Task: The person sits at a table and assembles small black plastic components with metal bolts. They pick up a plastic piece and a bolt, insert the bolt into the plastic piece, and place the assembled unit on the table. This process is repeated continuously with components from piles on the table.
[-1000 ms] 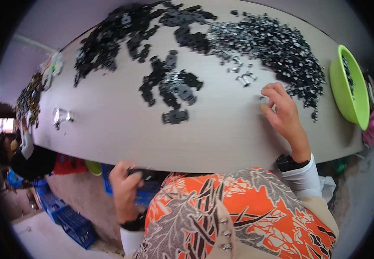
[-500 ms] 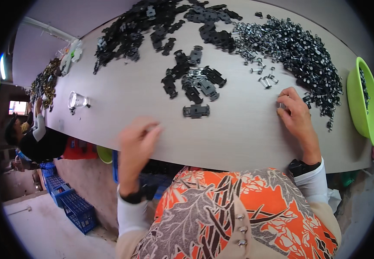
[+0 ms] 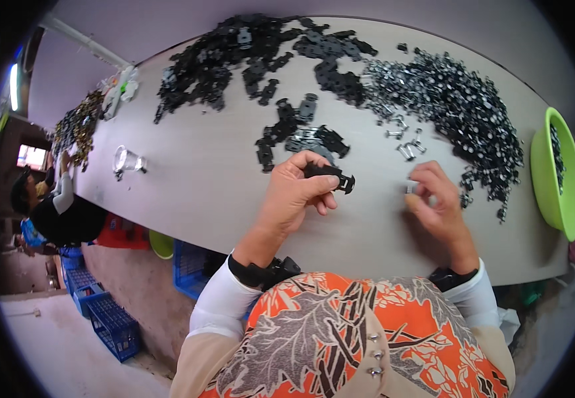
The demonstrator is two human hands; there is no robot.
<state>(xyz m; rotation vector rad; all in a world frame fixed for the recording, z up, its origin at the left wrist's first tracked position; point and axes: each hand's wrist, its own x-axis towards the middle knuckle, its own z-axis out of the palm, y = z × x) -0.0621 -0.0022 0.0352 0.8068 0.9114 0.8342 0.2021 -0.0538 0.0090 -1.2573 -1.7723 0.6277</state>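
Note:
My left hand [image 3: 299,189] is closed on a black plastic toy-car chassis [image 3: 344,184], pinched between thumb and fingers above the table. To its right, my right hand [image 3: 437,202] is pinching a small wheel axle [image 3: 410,188], a short shiny rod with its ends partly covered by the fingers. Just beyond my left hand lies a small group of dark chassis [image 3: 332,140], some grey and some black. A few loose wheel axles [image 3: 407,150] rest beyond my right hand, beside a big heap of wheel axles [image 3: 463,99] with black wheels.
A large pile of chassis [image 3: 201,73] spreads along the far side of the table. At the right edge stands a green basin [image 3: 553,212]; to the left, a clear plastic cup [image 3: 127,159] lies on its side. Another person [image 3: 55,205] works farther left. Blue crates [image 3: 112,325] are on the floor.
My left hand has moved right and picked up the single chassis that lay nearest me. My right hand has drawn back slightly from the axle heap, toward the left hand.

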